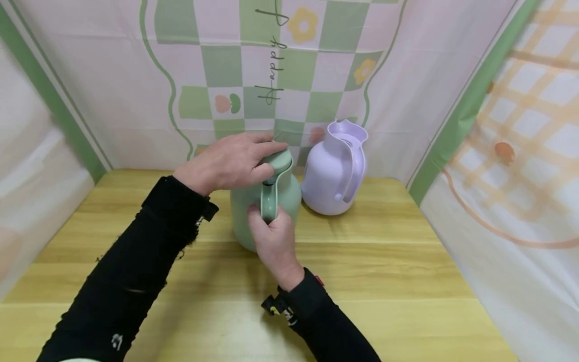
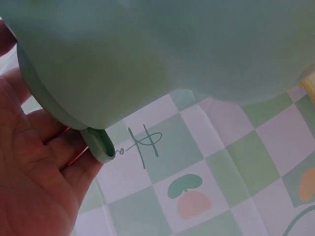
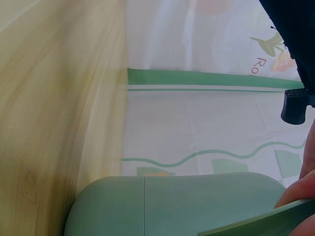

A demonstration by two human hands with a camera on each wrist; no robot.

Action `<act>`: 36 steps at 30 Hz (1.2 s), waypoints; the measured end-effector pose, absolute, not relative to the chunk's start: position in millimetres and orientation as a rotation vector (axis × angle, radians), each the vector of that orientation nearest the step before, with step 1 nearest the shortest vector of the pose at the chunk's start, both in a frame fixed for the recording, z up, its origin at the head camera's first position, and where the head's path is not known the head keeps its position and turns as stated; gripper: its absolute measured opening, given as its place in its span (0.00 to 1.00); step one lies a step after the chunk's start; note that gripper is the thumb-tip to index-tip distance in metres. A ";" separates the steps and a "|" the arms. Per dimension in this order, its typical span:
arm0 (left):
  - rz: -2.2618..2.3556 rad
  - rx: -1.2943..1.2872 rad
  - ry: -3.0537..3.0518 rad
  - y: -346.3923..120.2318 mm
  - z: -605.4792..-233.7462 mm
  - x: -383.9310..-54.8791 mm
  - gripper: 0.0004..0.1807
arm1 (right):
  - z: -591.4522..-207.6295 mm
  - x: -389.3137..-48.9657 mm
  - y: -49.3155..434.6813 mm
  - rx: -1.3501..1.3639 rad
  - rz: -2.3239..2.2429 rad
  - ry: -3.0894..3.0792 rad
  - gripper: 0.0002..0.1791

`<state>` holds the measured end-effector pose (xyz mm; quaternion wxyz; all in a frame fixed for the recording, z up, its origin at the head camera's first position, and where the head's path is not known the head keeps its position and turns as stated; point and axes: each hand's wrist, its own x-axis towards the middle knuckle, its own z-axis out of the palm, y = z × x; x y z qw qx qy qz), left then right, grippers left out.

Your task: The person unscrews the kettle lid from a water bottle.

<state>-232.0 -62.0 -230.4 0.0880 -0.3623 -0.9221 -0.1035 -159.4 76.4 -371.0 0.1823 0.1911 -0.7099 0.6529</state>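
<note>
A pale green thermos jug (image 1: 244, 216) stands upright on the table, its handle (image 1: 269, 198) facing me. My right hand (image 1: 276, 241) grips the lower part of this handle, thumb on its left side. At the jug's top, my left hand (image 1: 230, 161) holds the round lid (image 1: 281, 160) with thumb and fingers spread across it. The left wrist view shows those fingers (image 2: 59, 142) at the rim, by a small green tab (image 2: 100, 145). Low in the right wrist view lies the jug's smooth side (image 3: 147, 206), with a seam around it.
A lilac jug (image 1: 325, 176) stands just right of the green one, its handle turned toward the front right. The wooden table (image 1: 384, 281) ends at a printed cloth backdrop (image 1: 221, 65), with cloth walls (image 1: 511, 201) on both sides.
</note>
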 end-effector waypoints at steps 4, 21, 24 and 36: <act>-0.302 -1.082 -2.746 -61.4 -230.6 -232.5 0.31 | -370.5 -159.4 76.4 0.542 1.850 -2.003 0.26; -0.285 -0.924 -2.700 -54.8 -233.5 -228.2 0.30 | -370.5 -159.5 75.5 0.539 1.851 -2.004 0.26; -0.259 -0.911 -2.715 -53.3 -232.8 -227.6 0.31 | -371.1 -159.3 75.5 0.528 1.845 -2.008 0.26; -0.212 -0.880 -2.746 -52.6 -229.5 -224.8 0.33 | -371.7 -159.1 75.7 0.535 1.834 -2.003 0.25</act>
